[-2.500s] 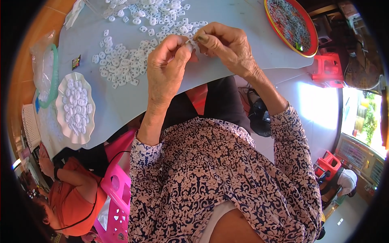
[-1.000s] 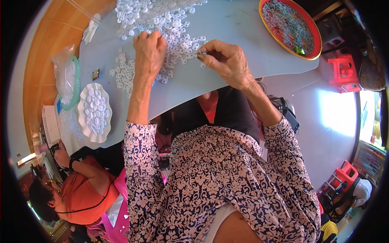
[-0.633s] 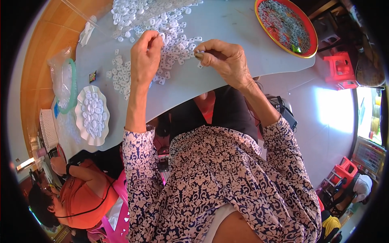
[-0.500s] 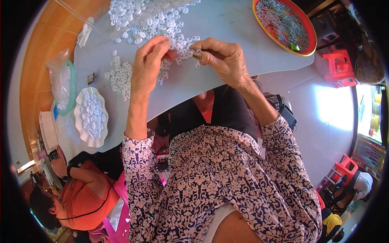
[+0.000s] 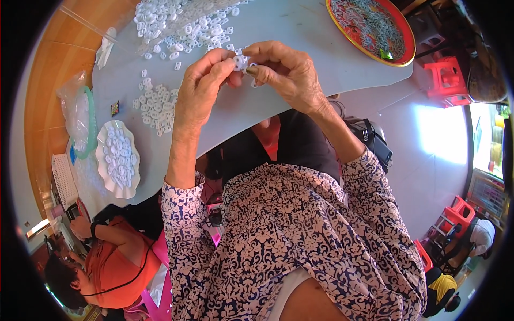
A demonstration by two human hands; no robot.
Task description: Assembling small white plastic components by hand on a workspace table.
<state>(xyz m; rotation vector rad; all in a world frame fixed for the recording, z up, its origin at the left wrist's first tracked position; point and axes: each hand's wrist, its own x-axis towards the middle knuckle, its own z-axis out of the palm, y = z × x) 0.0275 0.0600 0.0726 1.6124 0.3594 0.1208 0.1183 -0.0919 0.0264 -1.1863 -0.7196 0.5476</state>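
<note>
Far left, scalloped white dish [image 5: 122,193] carries a batch of white oval pieces [image 5: 119,155], likely to keep those apart from loose ones; right of it, small pile [image 5: 156,111] of similar bits on the surface [image 5: 300,32], bigger heap [image 5: 184,29] farther back, probably left spread for easy picking. Left hand [image 5: 201,88] pinches a white piece [image 5: 239,63] between thumb and forefinger, apparently by its edge so the holed face stays exposed. Piece sits at left fingertips, just left of right hand [image 5: 286,75], fingers curled, can't tell if gripping anything. Far right, red tray [image 5: 408,51] contains slim grey pieces [image 5: 369,29], likely against scattering
</note>
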